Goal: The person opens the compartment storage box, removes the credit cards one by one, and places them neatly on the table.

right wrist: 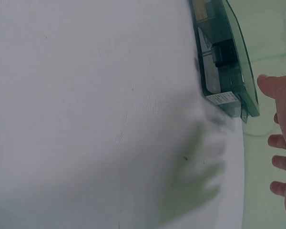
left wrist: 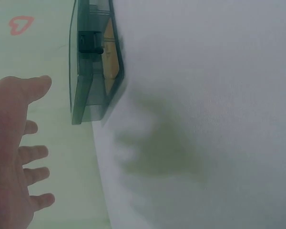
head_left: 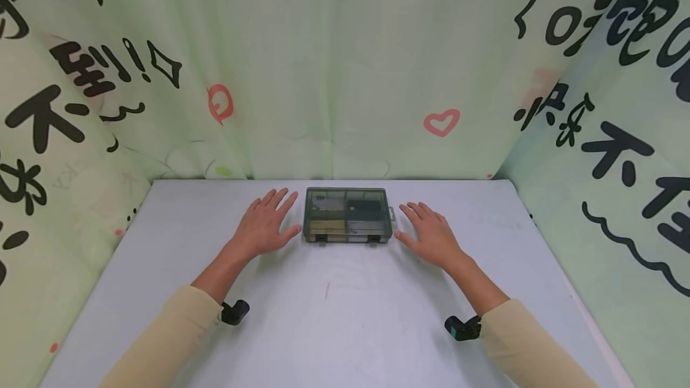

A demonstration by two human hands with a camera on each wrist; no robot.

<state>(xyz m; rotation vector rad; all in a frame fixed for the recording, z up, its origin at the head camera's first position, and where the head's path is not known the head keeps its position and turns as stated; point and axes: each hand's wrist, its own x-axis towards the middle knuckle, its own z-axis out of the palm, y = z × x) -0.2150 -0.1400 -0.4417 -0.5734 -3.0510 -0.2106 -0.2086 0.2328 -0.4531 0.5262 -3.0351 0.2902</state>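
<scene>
A closed, see-through grey-green plastic case lies near the back of the white table, two dark latches along its front. Through its lid I make out compartments with dark, grey and tan contents, too dim to identify. Just left of the case hovers my left hand, fingers spread and holding nothing. My right hand is held at the other side, its fingers extended, thumb close to the case's right edge. In the left wrist view a gap shows between thumb and case. The right wrist view shows a white label on the case.
The white table stretches out in front of the case. Green-white curtains with black lettering and red doodles hang behind it and at both sides. A small black device sits at each wrist, by the beige sleeves.
</scene>
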